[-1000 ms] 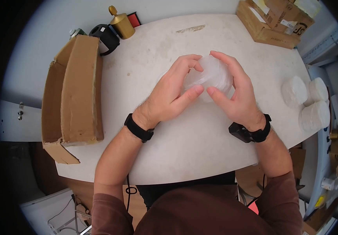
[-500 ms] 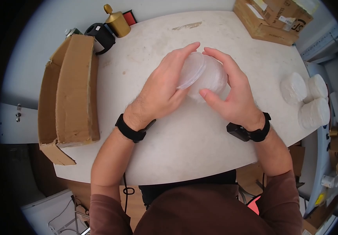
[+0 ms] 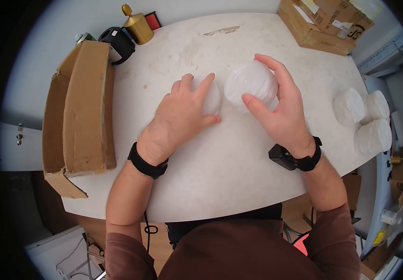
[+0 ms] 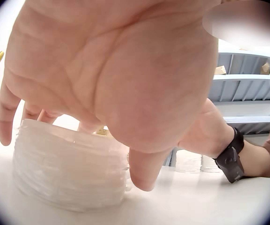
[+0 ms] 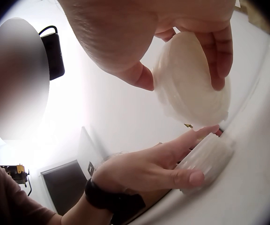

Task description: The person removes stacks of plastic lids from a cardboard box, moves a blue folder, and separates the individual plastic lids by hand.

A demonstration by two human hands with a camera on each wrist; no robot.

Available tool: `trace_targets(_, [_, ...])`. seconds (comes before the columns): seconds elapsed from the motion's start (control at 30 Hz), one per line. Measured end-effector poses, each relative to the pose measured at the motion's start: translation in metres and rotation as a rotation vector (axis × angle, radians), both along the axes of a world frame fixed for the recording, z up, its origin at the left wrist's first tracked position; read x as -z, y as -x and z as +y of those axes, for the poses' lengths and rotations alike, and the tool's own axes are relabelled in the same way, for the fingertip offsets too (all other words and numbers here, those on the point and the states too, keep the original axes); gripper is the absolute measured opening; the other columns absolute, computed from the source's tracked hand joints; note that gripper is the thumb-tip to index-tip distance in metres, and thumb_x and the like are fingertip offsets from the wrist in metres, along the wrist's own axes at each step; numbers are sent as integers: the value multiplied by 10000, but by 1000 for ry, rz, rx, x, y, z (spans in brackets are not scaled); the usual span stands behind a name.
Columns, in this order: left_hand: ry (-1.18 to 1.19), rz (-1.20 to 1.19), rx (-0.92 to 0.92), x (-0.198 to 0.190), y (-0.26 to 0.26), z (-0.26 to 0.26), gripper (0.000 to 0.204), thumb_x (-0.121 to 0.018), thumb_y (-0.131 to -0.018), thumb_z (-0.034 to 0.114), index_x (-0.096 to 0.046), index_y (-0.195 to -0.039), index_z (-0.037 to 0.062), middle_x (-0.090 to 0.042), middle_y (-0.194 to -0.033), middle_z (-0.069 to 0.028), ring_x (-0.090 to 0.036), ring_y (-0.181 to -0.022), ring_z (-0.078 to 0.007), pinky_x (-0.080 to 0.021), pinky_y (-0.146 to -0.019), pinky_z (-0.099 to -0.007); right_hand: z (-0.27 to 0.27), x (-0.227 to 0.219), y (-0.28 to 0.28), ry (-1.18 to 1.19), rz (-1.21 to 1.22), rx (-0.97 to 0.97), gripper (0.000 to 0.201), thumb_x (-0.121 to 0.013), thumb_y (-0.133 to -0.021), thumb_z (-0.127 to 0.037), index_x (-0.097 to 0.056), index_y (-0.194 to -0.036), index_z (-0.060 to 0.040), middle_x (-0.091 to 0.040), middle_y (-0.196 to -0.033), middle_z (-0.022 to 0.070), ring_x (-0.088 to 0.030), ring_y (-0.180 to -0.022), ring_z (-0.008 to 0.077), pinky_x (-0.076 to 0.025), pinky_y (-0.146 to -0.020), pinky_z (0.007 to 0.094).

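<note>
In the head view my left hand [image 3: 176, 112] lies over a round, translucent white stack [image 3: 213, 100], its fingers spread and loosely bent. The left wrist view shows this ribbed stack [image 4: 69, 166] upright on the table, below the palm, with fingers behind it and the thumb at its side. My right hand [image 3: 283, 105] grips a second round white bundle [image 3: 248, 86] between thumb and fingers. Seen in the right wrist view, that bundle [image 5: 188, 84] is tilted and held above the table, apart from the stack [image 5: 212, 161] at the left hand.
Several white round stacks [image 3: 373, 136] stand at the table's right edge. A long open cardboard box [image 3: 87, 112] lies at the left. Behind it are a black container [image 3: 120, 45] and a gold one [image 3: 140, 29]. Cardboard boxes [image 3: 325, 39] sit at the back right.
The hands were together around the white pieces; my left hand has moved left with one piece, which now stands on the table. The right hand still grips the other, now apart from it.
</note>
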State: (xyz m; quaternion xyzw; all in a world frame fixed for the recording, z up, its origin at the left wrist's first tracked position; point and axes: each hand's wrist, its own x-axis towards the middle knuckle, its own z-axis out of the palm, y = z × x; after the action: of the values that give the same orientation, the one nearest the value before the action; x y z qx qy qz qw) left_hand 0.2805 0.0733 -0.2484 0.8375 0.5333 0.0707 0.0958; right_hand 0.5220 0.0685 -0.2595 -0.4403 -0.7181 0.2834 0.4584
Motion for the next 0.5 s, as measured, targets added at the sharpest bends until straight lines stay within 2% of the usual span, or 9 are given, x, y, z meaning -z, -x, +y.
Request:
trace_targets(0.03, [9,12,1,0,0,0,959,-878,-887,439,-419,-1658,100,-475,-1557,-331,-524,-1420,-499,-505,-1147,-539,0,1,0,-11,-9,2,705,-778,-930,-47,-475,-1562,27,-598,-1479,158,-620,-1334,235,-501,-1138,375])
trace_targets(0.07, [10,12,1,3,1,0,959,-878,-887,439,-419,-1658,100,-475,-1557,-331,-524,-1420,-499,-505,-1147,-539,1,0,-1,-10,-9,3,705,-778,-930,-47,-475,-1562,27,-598,-1479,158,-620,-1334,235,-501,-1138,375])
trace_targets(0.13, [-160,51,62,9,5,0,932,-809,-952,468,-371,-1683,92,-344,-1676,-360,-383,-1544,-538,-394,-1243,-597,1,0,-1,-24,-29,9,710,-780,-925,-38,-476,-1563,27,-589,-1496,156,-614,-1342,232,-502,-1136,371])
trace_targets(0.17, [-158,51,61,10,6,0,932,-809,-952,468,-371,-1683,92,-344,-1676,-360,-383,-1544,-538,-394,-1243,-597,1,2,0,-22,-29,8,710,-780,-925,-38,-476,-1563,27,-589,-1496,156,-614,-1342,232,-502,-1136,371])
trace_targets(0.23, [-106,1,124,10,8,2,867,-707,-1030,484,-331,-1703,87,-257,-1723,-364,-279,-1600,-546,-298,-1290,-624,4,7,4,-95,75,35,680,-827,-860,-119,-556,-1463,40,-656,-1356,219,-659,-1244,358,-533,-1054,425])
trace_targets(0.33, [-44,85,178,27,5,1,825,-636,-1070,498,-322,-1708,80,-215,-1745,-356,-232,-1618,-547,-280,-1296,-624,5,8,3,-91,59,33,679,-828,-860,-118,-557,-1463,39,-656,-1359,221,-655,-1250,358,-526,-1063,427])
trace_targets(0.5, [-93,100,137,26,-7,-11,896,-680,-1038,513,-307,-1709,52,-197,-1742,-371,-202,-1629,-546,-260,-1299,-641,6,10,2,-111,38,37,682,-830,-860,-119,-557,-1464,40,-655,-1371,222,-655,-1257,359,-520,-1075,428])
